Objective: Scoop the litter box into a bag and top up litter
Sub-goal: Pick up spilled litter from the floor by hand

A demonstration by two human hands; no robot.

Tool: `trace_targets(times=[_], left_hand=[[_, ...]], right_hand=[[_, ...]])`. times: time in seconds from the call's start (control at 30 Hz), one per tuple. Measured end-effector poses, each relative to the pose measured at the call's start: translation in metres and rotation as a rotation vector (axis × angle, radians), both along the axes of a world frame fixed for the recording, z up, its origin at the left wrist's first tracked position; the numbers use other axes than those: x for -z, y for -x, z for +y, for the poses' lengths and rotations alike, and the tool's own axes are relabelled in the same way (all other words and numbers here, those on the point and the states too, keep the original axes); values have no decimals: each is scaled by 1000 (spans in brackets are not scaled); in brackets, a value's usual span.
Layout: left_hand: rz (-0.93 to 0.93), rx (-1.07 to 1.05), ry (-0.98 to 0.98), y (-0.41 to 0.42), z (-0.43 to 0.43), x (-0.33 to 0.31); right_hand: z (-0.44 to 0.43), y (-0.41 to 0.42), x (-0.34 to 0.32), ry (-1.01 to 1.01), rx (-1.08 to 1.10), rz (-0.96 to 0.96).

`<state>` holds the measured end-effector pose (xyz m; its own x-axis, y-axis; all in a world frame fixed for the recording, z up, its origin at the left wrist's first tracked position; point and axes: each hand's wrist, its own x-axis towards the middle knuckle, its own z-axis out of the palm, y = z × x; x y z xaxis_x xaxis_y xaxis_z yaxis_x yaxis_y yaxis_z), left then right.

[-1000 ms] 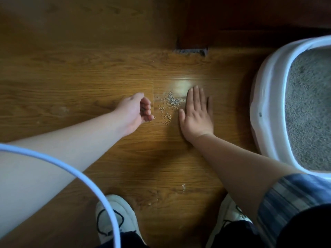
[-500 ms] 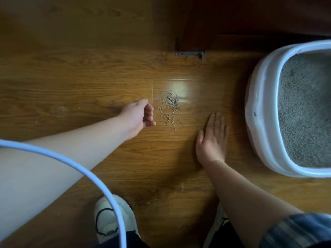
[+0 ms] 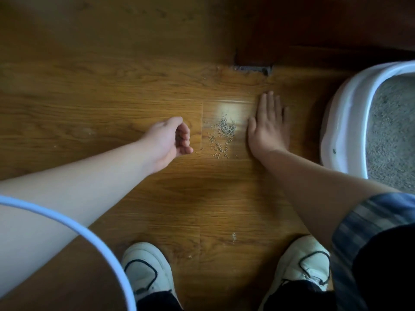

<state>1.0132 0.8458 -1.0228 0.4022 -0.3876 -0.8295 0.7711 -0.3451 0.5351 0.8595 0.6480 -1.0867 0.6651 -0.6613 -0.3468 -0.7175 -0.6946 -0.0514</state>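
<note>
A loose patch of spilled litter (image 3: 221, 136) lies on the wooden floor (image 3: 101, 104), its long axis running from a dense clump at the far end toward the person, with thinner scatter on the near left. It sits between the two hands. The left hand (image 3: 170, 138) is just beside it, fingers curled into a cup that opens toward the granules, with nothing visible inside. The right hand (image 3: 268, 129) lies flat on the boards, fingers straight and pointing away, its thumb edge near the patch. The white-rimmed litter box (image 3: 336, 122) stands close on the right, cut off by the frame edge. Dark wooden furniture (image 3: 314, 37) bounds the far side. Bare floor stretches left and back to the white shoes (image 3: 148, 265).
</note>
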Motion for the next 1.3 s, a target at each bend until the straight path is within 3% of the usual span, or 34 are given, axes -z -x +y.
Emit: trace_targets(times=[0.2, 0.33, 0.5, 0.7, 0.97, 1.17, 1.3], left_hand=[[21, 52, -16, 12, -5, 7], [31, 86, -28, 21, -11, 10], [18, 143, -45, 26, -11, 10], [-16, 129, -55, 22, -2, 5], [-54, 37, -81, 2, 26, -2], [-36, -8, -62, 4, 16, 4], [-33, 55, -34, 14, 4, -1]], right_hand=[[40, 4, -2, -120, -231, -59], [66, 44, -11, -199, -22, -216], [119, 94, -9, -144, 46, -28], [144, 62, 2, -90, 81, 28], [110, -5, -6, -118, 84, -75], [133, 46, -20, -119, -399, -134], [161, 77, -9, -168, -503, -86]])
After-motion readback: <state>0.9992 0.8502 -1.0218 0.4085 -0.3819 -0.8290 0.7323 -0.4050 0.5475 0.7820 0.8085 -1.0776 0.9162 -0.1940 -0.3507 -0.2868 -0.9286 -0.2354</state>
